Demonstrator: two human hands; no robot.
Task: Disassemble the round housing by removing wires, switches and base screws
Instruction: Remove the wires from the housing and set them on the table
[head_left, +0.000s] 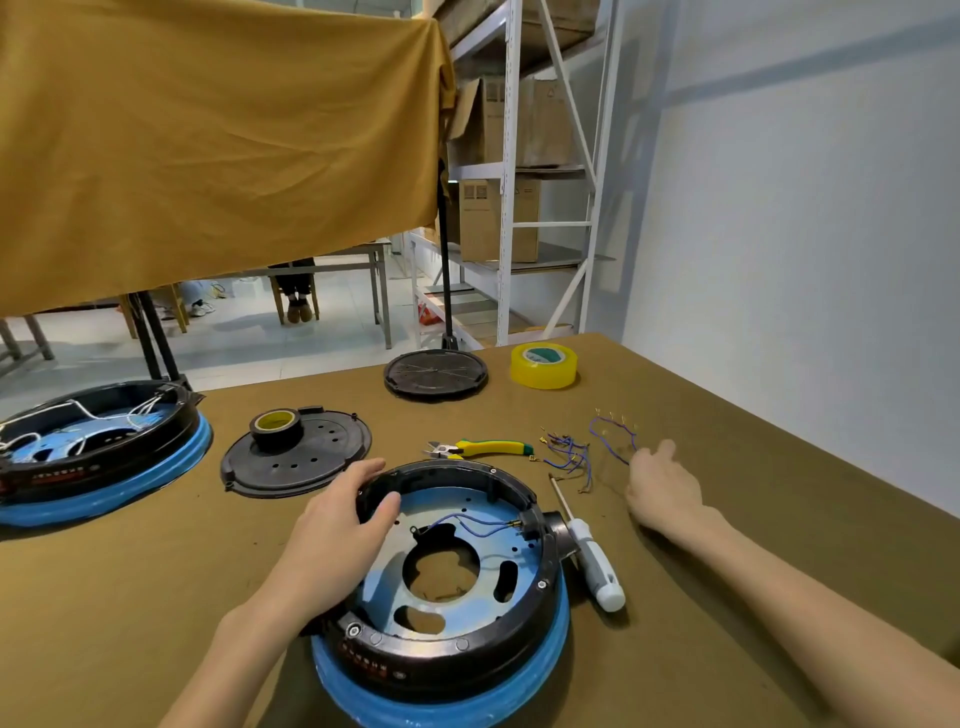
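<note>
The round housing (447, 587) is lying open side up on the tabletop (130, 597), near the viewer and slightly right of centre. Its blue band is sitting lowest, with the black ring above it. Being round, it is showing no long axis; its black socket stub is pointing right, and the panel of red markings is facing the near edge. Inside, thin blue wires (475, 524) are running from the plate's centre to the socket side.

The left hand (340, 535) is gripping the far-left rim, fingers outside and thumb curled inside the ring. The right hand (662, 488) is hovering to the right with fingers loosely extended, its fingertips at a loose purple wire (613, 441); whether it is pinching that wire cannot be determined.

A white-handled screwdriver (592, 556) is lying just beside the housing's right side, shaft pointing far-left. Beyond it, a bundle of removed wires (569, 457) and yellow-handled cutters (480, 448) are lying. Farther off, a black cover plate (306, 460) carrying a black tape roll (276, 428), a second black disc (436, 373), and a yellow tape roll (544, 365) are resting. A second housing (96, 447) is sitting at far left.
</note>
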